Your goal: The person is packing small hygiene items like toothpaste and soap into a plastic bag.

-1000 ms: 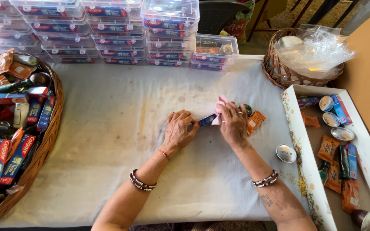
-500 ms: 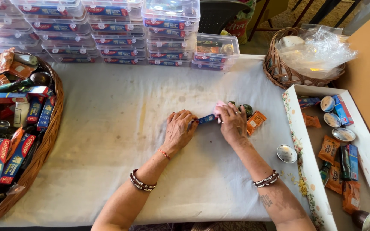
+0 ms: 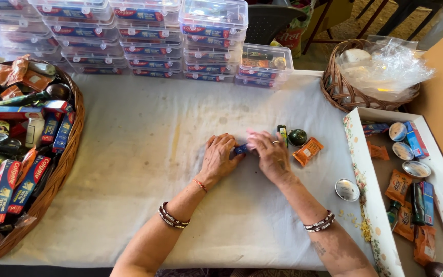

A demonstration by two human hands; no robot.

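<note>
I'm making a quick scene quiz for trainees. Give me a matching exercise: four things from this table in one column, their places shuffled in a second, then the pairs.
1. small blue pack
2. orange sachet
3. round silver tin
4. wicker basket

A. left edge of the table
B. beside the white tray
C. right of the dark green ball
D. between the left hand and the right hand

Pairs: 1-D, 2-C, 3-B, 4-A

Lighting: bright, even daylight, soft. Faint shadows under my forearms on the white cloth (image 3: 144,169). Glare on plastic bag (image 3: 385,64), upper right, and clear box lids (image 3: 214,13) at top. Focus sharp centre; wide-angle bending at frame edges.
</note>
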